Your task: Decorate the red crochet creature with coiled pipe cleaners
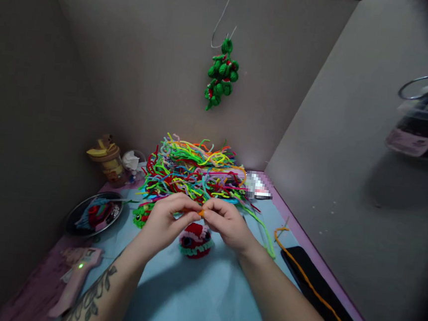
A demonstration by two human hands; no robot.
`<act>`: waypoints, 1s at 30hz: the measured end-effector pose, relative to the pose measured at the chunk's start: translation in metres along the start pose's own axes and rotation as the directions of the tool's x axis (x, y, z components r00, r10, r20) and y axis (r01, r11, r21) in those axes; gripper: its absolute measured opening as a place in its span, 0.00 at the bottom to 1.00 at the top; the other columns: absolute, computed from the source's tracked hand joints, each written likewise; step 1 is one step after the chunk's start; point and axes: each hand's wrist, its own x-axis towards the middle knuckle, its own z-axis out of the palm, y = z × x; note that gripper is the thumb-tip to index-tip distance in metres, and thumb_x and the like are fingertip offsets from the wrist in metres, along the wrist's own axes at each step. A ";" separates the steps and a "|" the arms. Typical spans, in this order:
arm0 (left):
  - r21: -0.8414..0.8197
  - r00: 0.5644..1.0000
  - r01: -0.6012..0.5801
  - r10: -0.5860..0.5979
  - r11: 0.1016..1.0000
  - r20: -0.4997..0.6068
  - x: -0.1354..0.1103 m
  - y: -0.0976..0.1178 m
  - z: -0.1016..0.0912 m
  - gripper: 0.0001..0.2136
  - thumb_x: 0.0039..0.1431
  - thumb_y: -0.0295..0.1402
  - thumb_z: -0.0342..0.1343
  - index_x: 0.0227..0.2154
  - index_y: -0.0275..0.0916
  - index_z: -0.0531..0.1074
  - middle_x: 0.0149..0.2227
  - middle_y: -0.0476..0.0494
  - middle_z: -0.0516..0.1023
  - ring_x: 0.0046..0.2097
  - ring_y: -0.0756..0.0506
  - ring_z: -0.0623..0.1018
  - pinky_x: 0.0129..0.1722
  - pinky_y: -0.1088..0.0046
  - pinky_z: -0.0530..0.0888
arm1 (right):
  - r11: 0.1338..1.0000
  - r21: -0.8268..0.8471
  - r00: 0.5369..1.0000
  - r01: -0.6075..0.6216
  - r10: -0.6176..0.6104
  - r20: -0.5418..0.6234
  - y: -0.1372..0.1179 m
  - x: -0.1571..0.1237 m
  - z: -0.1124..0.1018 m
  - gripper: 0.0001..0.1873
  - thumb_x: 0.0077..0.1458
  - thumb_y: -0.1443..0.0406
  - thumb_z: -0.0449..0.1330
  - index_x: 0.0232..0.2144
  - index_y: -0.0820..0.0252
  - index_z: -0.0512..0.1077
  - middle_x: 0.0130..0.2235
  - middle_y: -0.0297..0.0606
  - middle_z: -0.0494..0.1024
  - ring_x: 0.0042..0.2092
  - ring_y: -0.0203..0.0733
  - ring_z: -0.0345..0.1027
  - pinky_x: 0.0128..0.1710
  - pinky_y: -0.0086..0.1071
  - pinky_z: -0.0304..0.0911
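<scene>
My left hand (173, 218) and my right hand (227, 222) meet over the middle of the table, both closed in a pinch. Between their fingertips is a small orange pipe cleaner piece (202, 213), mostly hidden by the fingers. Just below them sits a round dark red fuzzy figure (195, 241) with pink and mint trim and dark eyes. A green fuzzy figure (142, 215) with an eye is partly covered by my left hand. Behind the hands lies a large heap of many-coloured pipe cleaners (198, 174).
Left are a pink glue gun (78, 278) with a green light and a round metal tray (117, 217) of coloured pieces. At right, an orange pipe cleaner (311, 284) crosses a black phone-like slab (322, 295). A green cluster (222, 74) hangs on wire; a wall holder (422, 129) is at right.
</scene>
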 end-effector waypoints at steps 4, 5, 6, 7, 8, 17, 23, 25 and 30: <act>-0.066 0.999 0.031 -0.028 0.997 0.038 0.000 -0.001 -0.002 0.03 0.54 0.29 0.58 0.31 0.39 0.77 0.31 0.45 0.78 0.34 0.47 0.76 0.35 0.72 0.72 | 0.956 0.235 0.981 -0.176 0.151 0.118 0.004 0.000 -0.005 0.16 0.47 0.56 0.64 0.23 0.61 0.65 0.18 0.24 0.59 0.18 0.26 0.44 0.17 0.24 0.40; -0.084 0.998 0.038 -0.034 0.996 0.044 0.000 -0.001 -0.001 0.03 0.54 0.28 0.58 0.31 0.39 0.77 0.30 0.45 0.78 0.33 0.47 0.76 0.35 0.72 0.71 | 0.934 0.274 0.967 -0.231 0.190 0.166 0.004 0.000 -0.005 0.16 0.45 0.57 0.65 0.23 0.61 0.65 0.17 0.24 0.60 0.17 0.26 0.45 0.17 0.23 0.40; -0.103 0.998 0.045 -0.040 0.994 0.053 0.000 -0.001 -0.001 0.03 0.53 0.28 0.59 0.30 0.39 0.77 0.30 0.45 0.77 0.33 0.47 0.76 0.34 0.73 0.71 | 0.909 0.305 0.949 -0.285 0.223 0.222 0.005 0.000 -0.006 0.16 0.43 0.57 0.66 0.23 0.62 0.65 0.17 0.25 0.61 0.17 0.25 0.45 0.16 0.23 0.39; -0.121 0.997 0.052 -0.044 0.991 0.065 0.000 -0.001 -0.001 0.03 0.52 0.27 0.59 0.29 0.39 0.77 0.29 0.46 0.77 0.33 0.48 0.75 0.34 0.73 0.71 | 0.883 0.332 0.928 -0.333 0.245 0.280 0.005 0.000 -0.007 0.17 0.42 0.57 0.67 0.22 0.62 0.65 0.17 0.25 0.63 0.16 0.25 0.46 0.15 0.22 0.39; -0.139 0.996 0.059 -0.048 0.989 0.078 -0.001 0.000 0.000 0.03 0.51 0.26 0.60 0.29 0.39 0.77 0.29 0.46 0.77 0.32 0.48 0.75 0.33 0.74 0.71 | 0.858 0.353 0.907 -0.372 0.255 0.336 0.006 0.001 -0.007 0.17 0.41 0.57 0.67 0.22 0.62 0.65 0.17 0.26 0.63 0.16 0.25 0.46 0.14 0.22 0.40; -0.124 0.999 0.005 0.001 0.992 0.051 -0.002 -0.002 0.003 0.05 0.52 0.26 0.60 0.30 0.41 0.79 0.28 0.46 0.75 0.31 0.49 0.74 0.31 0.75 0.70 | 0.831 0.375 0.877 -0.412 0.249 0.411 0.009 0.004 -0.010 0.21 0.44 0.54 0.67 0.28 0.61 0.63 0.19 0.26 0.66 0.14 0.23 0.47 0.10 0.19 0.39; -0.014 0.999 -0.008 0.007 1.000 -0.047 0.000 -0.005 0.007 0.04 0.55 0.28 0.58 0.30 0.39 0.78 0.28 0.46 0.74 0.31 0.49 0.73 0.31 0.75 0.69 | 0.915 0.341 0.972 -0.217 0.169 0.163 0.008 0.004 -0.001 0.20 0.50 0.52 0.62 0.30 0.56 0.57 0.18 0.21 0.61 0.15 0.25 0.44 0.13 0.19 0.38; 0.015 0.998 -0.007 0.008 1.000 -0.060 0.000 -0.005 0.008 0.04 0.56 0.29 0.57 0.30 0.38 0.77 0.29 0.46 0.74 0.32 0.49 0.73 0.32 0.76 0.69 | 0.962 0.258 0.996 -0.092 0.094 0.005 0.006 0.004 0.002 0.19 0.51 0.52 0.62 0.29 0.56 0.57 0.19 0.21 0.59 0.17 0.26 0.46 0.15 0.20 0.41; 0.130 0.992 -0.057 0.070 0.990 -0.102 -0.002 -0.003 0.010 0.04 0.58 0.28 0.55 0.32 0.37 0.74 0.29 0.47 0.73 0.32 0.50 0.73 0.31 0.77 0.69 | 0.993 -0.091 0.979 0.076 -0.092 -0.183 -0.005 0.000 0.007 0.15 0.51 0.55 0.62 0.28 0.59 0.64 0.25 0.28 0.65 0.26 0.31 0.57 0.25 0.25 0.55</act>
